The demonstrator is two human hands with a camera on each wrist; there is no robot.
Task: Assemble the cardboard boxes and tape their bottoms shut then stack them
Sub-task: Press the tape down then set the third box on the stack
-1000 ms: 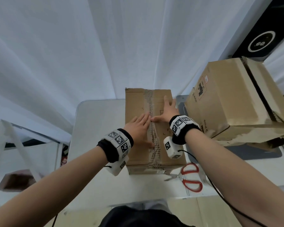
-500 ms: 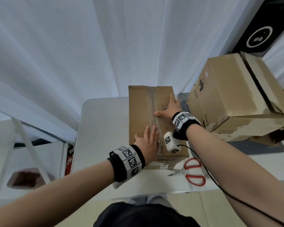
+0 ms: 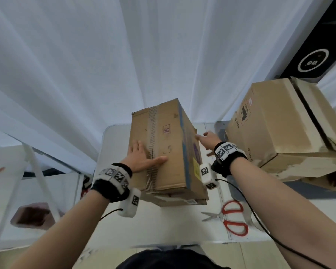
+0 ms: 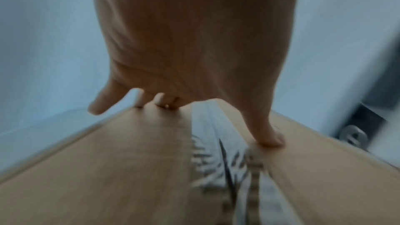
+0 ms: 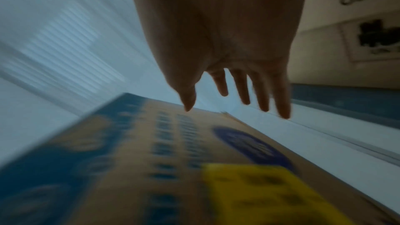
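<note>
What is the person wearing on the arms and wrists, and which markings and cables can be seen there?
Both forearms are bare, without sleeves. Each wrist has a black band carrying white square tiles printed with black-and-white markers. Under each wrist hangs a small white camera block with the same kind of marker, and a thin black cable runs back along each arm. No gloves or rings show.

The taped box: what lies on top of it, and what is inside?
On the taped box rests the flat left hand, beside the tape strip. Its inside is hidden by closed flaps.
</note>
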